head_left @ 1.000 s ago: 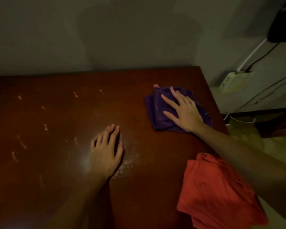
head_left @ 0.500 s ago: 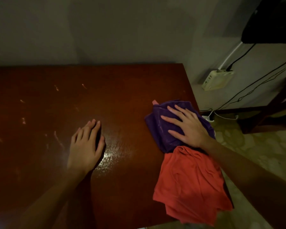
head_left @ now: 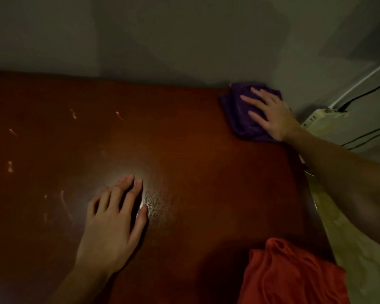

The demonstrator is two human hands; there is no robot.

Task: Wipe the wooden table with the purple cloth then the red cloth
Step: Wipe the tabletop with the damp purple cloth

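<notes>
The dark wooden table (head_left: 195,150) fills most of the view. The purple cloth (head_left: 239,115) lies bunched at the table's far right corner, against the wall. My right hand (head_left: 270,113) presses flat on the purple cloth with its fingers spread. My left hand (head_left: 114,218) rests flat on the bare tabletop near the middle front, fingers straight. The red cloth (head_left: 290,275) lies crumpled at the near right edge of the table, partly cut off by the frame.
A grey wall (head_left: 162,36) runs along the table's far edge. To the right, below table level, a white power strip (head_left: 323,117) with cables sits by the wall above a pale floor (head_left: 355,238). Small light scratches (head_left: 10,166) mark the table's left part.
My right hand has pushed the purple cloth away from the red cloth to the table's far right corner. My left hand stays flat on the table.
</notes>
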